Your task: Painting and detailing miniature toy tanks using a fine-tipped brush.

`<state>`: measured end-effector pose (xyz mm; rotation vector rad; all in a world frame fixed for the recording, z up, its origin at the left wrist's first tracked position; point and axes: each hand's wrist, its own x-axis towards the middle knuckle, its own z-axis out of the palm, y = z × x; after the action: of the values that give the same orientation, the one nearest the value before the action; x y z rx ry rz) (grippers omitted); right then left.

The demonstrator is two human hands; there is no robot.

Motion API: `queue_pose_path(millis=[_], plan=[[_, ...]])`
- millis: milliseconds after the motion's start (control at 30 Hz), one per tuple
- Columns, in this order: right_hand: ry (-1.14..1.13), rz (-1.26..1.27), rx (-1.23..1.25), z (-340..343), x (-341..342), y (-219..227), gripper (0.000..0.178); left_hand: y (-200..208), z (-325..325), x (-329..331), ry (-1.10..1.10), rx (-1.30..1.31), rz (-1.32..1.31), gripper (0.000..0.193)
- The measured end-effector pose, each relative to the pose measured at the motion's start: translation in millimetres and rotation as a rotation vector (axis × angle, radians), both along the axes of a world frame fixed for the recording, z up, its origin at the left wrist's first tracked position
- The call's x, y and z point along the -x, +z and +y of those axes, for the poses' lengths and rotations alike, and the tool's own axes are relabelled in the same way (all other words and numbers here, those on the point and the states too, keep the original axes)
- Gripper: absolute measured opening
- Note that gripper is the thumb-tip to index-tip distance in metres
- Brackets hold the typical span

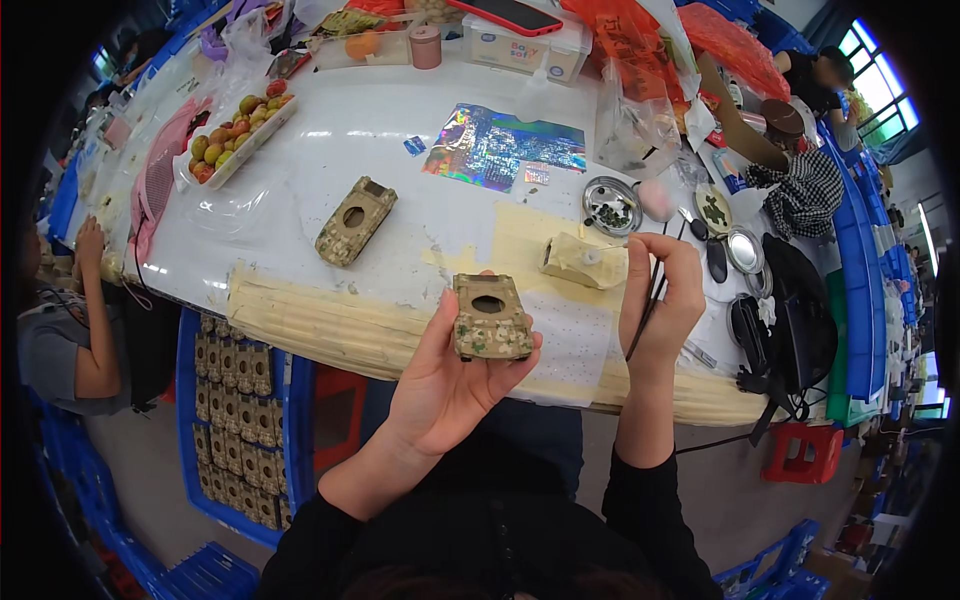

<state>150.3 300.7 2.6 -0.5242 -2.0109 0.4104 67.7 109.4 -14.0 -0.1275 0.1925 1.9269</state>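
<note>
One hull [492, 342] in the left hand [432, 385], a second hull [343, 240] on the bench [290, 215].
Left grip clamped on the first hull at the bench's near edge, round hole up. Right hand [665, 300]: grip closed on a dark thin tool [641, 332], beside a cream block [572, 264]. Tin [612, 180] of dark bits lies beyond the block; second hull lies farther left.

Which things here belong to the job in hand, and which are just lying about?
Likely part of the job:
camouflage-patterned model hull in the left hand;
thin black rods in the right hand;
second camouflage-patterned hull.

Apparently just lying about:
white oblong tray of round fruit;
red-edged black phone;
pink cylindrical container.
</note>
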Motion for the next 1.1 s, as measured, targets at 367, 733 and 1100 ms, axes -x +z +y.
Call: queue_pose_path(millis=[367,733,1100], plan=[[0.036,-0.166,-0.061,2.5,1.2,-11.3,0.012,3.6,1.7,2.1,-0.036,-0.019,0.005,0.053],[0.214,0.053,0.205,-5.3,-20.1,-6.5,0.058,-0.2,-2.6,3.0,-0.054,-0.068,-0.037,0.056],[0.405,-0.109,0.524,-22.5,-82.4,-12.9,0.05,-5.0,-27.7,18.3,0.098,-0.117,0.11,0.06]])
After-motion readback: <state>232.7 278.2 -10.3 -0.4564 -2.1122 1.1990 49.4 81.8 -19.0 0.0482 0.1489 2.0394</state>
